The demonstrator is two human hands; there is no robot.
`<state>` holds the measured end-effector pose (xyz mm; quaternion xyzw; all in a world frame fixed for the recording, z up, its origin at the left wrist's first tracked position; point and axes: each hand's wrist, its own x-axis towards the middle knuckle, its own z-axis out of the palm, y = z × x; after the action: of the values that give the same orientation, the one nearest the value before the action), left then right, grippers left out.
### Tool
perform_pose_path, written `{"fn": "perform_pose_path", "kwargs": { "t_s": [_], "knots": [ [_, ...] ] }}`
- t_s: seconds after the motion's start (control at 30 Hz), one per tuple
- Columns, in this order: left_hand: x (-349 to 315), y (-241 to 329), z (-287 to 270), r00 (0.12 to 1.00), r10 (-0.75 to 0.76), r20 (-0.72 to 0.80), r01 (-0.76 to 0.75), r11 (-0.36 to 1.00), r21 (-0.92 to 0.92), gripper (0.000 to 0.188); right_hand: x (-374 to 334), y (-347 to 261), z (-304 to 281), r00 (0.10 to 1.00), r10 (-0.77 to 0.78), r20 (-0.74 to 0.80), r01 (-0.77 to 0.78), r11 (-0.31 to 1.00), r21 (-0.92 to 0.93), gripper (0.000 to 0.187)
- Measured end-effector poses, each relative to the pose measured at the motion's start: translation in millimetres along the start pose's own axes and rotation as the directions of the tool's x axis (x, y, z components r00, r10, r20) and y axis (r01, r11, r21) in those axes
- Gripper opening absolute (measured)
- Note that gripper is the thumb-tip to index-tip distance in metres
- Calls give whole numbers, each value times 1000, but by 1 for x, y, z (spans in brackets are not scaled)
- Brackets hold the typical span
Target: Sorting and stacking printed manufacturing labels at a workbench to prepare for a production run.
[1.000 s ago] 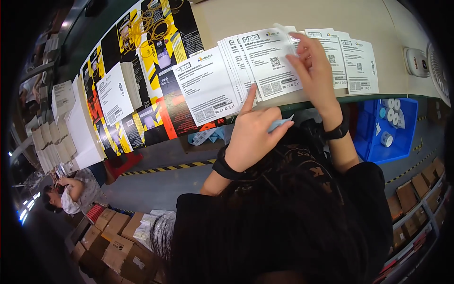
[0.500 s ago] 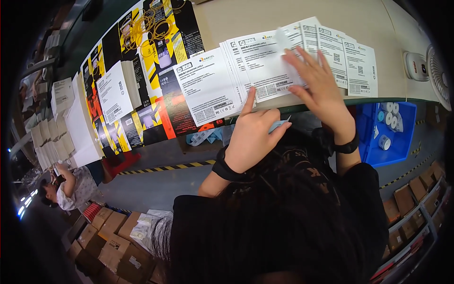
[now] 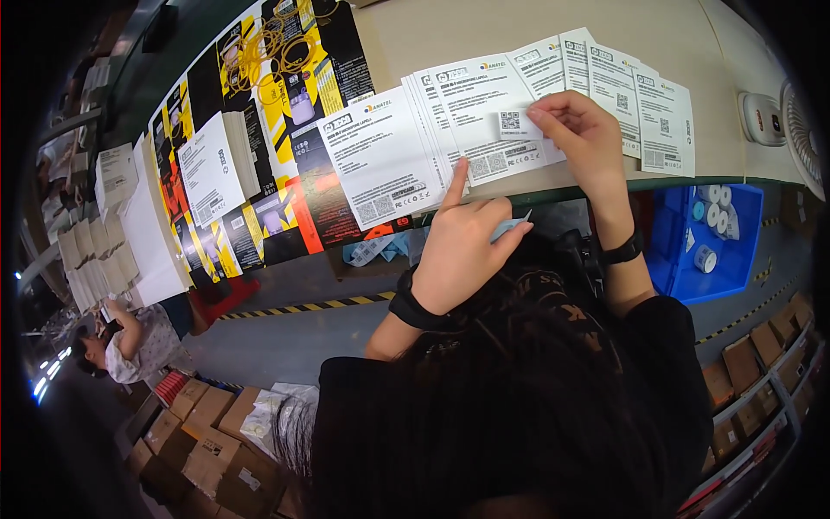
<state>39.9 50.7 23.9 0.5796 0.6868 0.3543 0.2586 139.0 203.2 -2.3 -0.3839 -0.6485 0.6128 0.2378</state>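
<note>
White printed leaflets point(image 3: 380, 160) lie fanned out in an overlapping row along the table edge. My right hand point(image 3: 581, 138) pinches a small white label point(image 3: 513, 124) with a square code between thumb and fingertips. The label is over the middle of one leaflet point(image 3: 471, 108); whether it touches the paper I cannot tell. My left hand point(image 3: 467, 246) rests its stretched index finger on that leaflet's lower left edge. Between its thumb and curled fingers is a light-blue strip point(image 3: 508, 227), mostly hidden by the hand. Several leaflets to the right bear similar square codes.
A printed black-and-yellow sheet point(image 3: 316, 203) on the left carries a leaflet stack point(image 3: 212, 173) and yellow rubber bands point(image 3: 272, 48). A white fan point(image 3: 800, 143) stands at the right end. Below the table are a blue bin point(image 3: 713, 251) with label rolls and cardboard boxes point(image 3: 212, 458).
My right hand was spread flat over the leaflets to the right; it has lifted and now pinches a label farther left. The right-hand leaflets have shifted slightly right. My left hand stays put.
</note>
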Motion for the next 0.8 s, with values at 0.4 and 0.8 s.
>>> {"fn": "perform_pose_path", "kwargs": {
  "t_s": [0.4,0.8],
  "knots": [
    [0,-2,-1,1000,-5,4,5,1000,-19,20,21,5,6,995,9,102,-1,997,-74,11],
    [-1,-4,-1,1000,-10,10,10,999,-40,20,22,5,6,993,38,111,-26,993,-112,11]
  ]
}}
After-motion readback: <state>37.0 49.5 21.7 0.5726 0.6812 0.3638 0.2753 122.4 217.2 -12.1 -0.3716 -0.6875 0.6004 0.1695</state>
